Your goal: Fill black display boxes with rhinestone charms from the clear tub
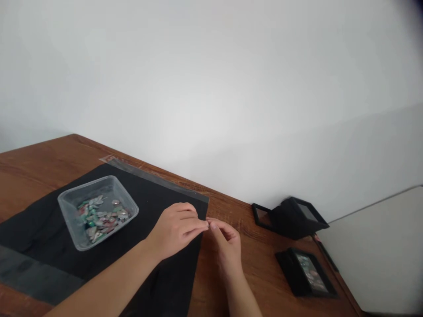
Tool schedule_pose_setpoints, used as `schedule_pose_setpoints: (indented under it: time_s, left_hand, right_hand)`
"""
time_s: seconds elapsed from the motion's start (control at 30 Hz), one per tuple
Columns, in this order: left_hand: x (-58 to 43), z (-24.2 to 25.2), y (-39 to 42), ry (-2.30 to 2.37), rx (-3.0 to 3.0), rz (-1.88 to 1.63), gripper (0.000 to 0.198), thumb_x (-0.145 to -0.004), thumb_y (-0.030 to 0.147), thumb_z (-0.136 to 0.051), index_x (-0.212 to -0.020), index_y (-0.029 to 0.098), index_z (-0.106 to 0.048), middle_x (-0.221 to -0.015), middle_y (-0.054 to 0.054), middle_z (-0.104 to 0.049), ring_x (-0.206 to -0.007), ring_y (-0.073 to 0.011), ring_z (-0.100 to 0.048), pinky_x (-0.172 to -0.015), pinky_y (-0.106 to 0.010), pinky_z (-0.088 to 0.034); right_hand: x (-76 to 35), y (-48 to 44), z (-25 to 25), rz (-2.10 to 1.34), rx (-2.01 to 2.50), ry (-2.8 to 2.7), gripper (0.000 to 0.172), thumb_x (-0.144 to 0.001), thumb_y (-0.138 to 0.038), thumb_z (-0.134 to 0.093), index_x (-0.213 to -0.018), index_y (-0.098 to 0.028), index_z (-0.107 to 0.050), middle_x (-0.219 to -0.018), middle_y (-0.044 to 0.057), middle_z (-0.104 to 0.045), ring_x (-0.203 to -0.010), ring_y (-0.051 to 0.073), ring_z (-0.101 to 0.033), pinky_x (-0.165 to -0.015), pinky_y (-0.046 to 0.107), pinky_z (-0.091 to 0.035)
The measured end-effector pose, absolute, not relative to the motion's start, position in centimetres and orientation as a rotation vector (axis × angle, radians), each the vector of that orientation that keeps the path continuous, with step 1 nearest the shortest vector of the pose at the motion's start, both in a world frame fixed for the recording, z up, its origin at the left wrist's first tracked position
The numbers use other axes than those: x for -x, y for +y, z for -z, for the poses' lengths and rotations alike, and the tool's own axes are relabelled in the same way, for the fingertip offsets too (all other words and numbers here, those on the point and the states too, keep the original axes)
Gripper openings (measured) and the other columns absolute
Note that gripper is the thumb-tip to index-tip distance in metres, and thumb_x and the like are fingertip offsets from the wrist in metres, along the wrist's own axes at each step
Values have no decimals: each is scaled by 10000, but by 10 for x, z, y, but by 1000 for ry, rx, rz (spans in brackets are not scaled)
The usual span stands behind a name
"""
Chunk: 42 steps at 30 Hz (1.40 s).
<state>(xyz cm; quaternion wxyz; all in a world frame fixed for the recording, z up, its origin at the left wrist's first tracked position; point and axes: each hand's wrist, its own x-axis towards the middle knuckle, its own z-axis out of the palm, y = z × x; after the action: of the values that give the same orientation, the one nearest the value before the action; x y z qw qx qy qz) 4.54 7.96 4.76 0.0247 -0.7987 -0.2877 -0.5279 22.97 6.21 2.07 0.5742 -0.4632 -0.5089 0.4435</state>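
My left hand (pixel 178 228) and my right hand (pixel 227 243) meet fingertip to fingertip above the right edge of a black cloth (pixel 155 193). Both are closed in a pinch. Whatever lies between the fingertips is too small to name; only a tiny speck shows there. To the left of my hands, a clear plastic container (pixel 130 193) rests on the cloth. Inside it is a pile of small shiny pieces (pixel 102 222) in green, grey and pinkish tones.
Clear tape (pixel 155 179) runs along the cloth's far edge on the wooden table (pixel 39 163). At the right stand black boxes with windowed lids (pixel 299 218), and an black box (pixel 307 273) showing similar pieces through its window. A white wall (pixel 211 88) rises behind.
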Motion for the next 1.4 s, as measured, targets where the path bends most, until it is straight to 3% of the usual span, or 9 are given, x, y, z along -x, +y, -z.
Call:
schedule_pose_setpoints:
  time_s: [0.13,0.23,0.53,0.87,1.17,1.4]
  left_hand:
    - [-42,-46,82,-854,2458,1689,91,-888,153,-723,-919,227,-766,-963,-2,-806,-962,-197,-726,-852,-343,-601]
    - [-41,-44,84,-850,2438,1723,112,-884,139,-723,-931,226,-777,-1011,-2,-811,-1073,-216,-727,-908,-364,-616]
    - [-42,-44,83,-806,2493,1773,86,-864,130,-748,-910,199,-768,-936,-4,-816,-955,-196,-763,-866,-334,-640]
    - [-48,-39,81,-942,2524,2019,145,-838,112,-762,-943,212,-771,-864,-11,-803,-816,-163,-750,-742,-282,-630]
    - [-52,-33,82,-1158,2488,2006,156,-854,130,-705,-945,230,-781,-1005,-30,-805,-1040,-222,-704,-893,-391,-614]
    - [-53,-24,79,-1218,2577,1860,318,-932,161,-618,-1224,261,-696,-1127,-28,-776,-1128,-220,-669,-968,-412,-567]
  right_hand:
    - [-226,58,-24,-1180,1083,-1077,241,-723,-453,-863,-831,-240,-826,-885,69,-805,-863,229,-723,-886,388,-550]
    - [-223,55,-26,-1303,1051,-997,248,-699,-453,-882,-794,-233,-819,-842,61,-800,-830,208,-718,-879,370,-546]
    - [-220,51,-31,-1543,957,-869,198,-699,-372,-898,-693,-210,-784,-742,29,-753,-786,171,-688,-835,311,-530]
    - [-217,50,-32,-1611,906,-818,213,-715,-369,-894,-751,-197,-775,-705,-12,-682,-695,104,-598,-723,214,-502]
    - [-208,49,-27,-1687,836,-770,281,-780,-393,-849,-721,-178,-679,-705,-16,-590,-659,101,-529,-673,213,-478]
    - [-210,51,-22,-1599,825,-628,308,-778,-398,-856,-737,-179,-644,-706,-31,-553,-654,94,-488,-662,217,-453]
